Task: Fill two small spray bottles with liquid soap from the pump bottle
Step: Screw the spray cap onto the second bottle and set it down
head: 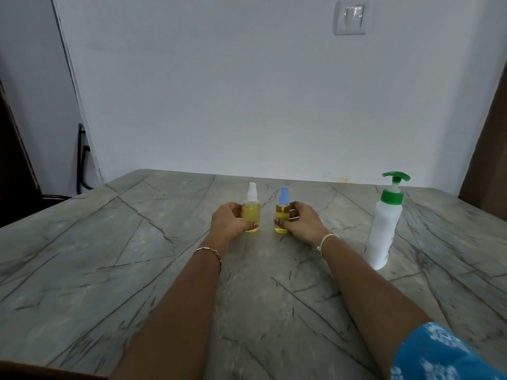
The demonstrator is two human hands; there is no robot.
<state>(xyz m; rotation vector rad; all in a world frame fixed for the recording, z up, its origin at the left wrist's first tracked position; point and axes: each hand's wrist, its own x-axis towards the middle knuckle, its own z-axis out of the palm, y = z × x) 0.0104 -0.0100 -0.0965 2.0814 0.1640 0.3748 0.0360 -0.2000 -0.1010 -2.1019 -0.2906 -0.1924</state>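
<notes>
Two small clear spray bottles stand upright side by side on the grey marbled table [137, 256], both holding yellow liquid. The white-topped spray bottle [252, 208] is gripped low on its body by my left hand [229, 222]. The blue-topped spray bottle [282, 211] is gripped by my right hand [300, 222], fingers curled round it. Both spray tops are on. The white pump bottle [384, 229] with a green pump head stands upright to the right, apart from both hands.
A white wall runs behind the table's far edge, with a light switch [351, 17] high up. A dark chair frame [82, 160] stands at the far left beyond the table. A brown panel [491, 160] borders the right side.
</notes>
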